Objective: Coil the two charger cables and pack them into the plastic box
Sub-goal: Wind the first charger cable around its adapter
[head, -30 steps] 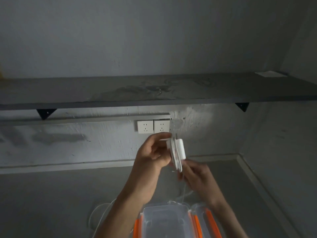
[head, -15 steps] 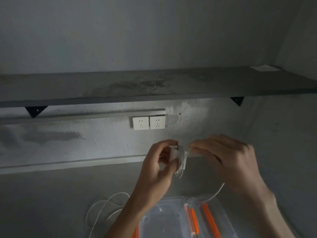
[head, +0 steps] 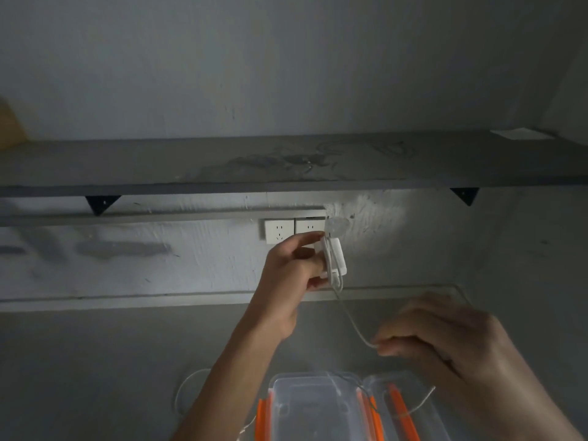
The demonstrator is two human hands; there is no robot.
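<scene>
In dim light the left hand (head: 286, 268) grips the white charger block (head: 335, 256) wound with cable turns, the right hand (head: 445, 338) pinches its loose cable (head: 350, 318), and below them the plastic box (head: 311, 409) is cut off by the bottom edge, with the second cable (head: 184, 383) half hidden behind the left forearm.

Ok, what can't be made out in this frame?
Head view: turns of thin white cable on the white charger block, too small to count, partly covered by the left hand.
Head view: clear plastic box with orange clips, near side cut off by the bottom edge.
Head view: white cable loop on the surface, rest behind the left forearm.
</scene>
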